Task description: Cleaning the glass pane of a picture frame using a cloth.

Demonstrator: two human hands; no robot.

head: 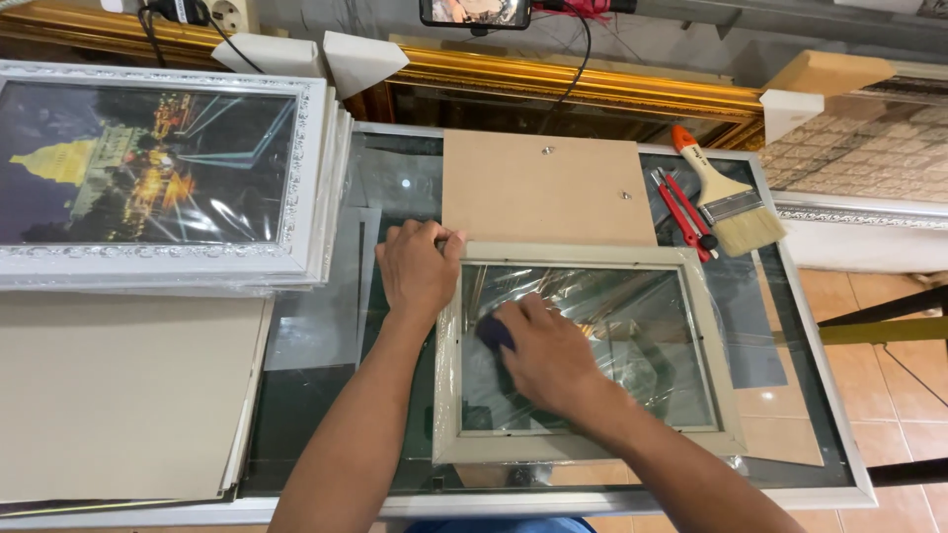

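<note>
A pale wooden picture frame (583, 449) lies on the glass-topped table (306, 395), its glass pane (632, 336) reflecting light. My left hand (420, 271) rests flat on the frame's top-left corner, holding it down. My right hand (548, 350) presses a dark blue cloth (491, 332) onto the left part of the pane. A brown backing board (543, 188) lies just beyond the frame.
A stack of white framed pictures (158, 178) fills the left side, with grey boards (118, 395) in front of it. A paintbrush (726, 202) and a red cutter (681, 212) lie at the back right. Gold frames (592, 89) lean behind the table.
</note>
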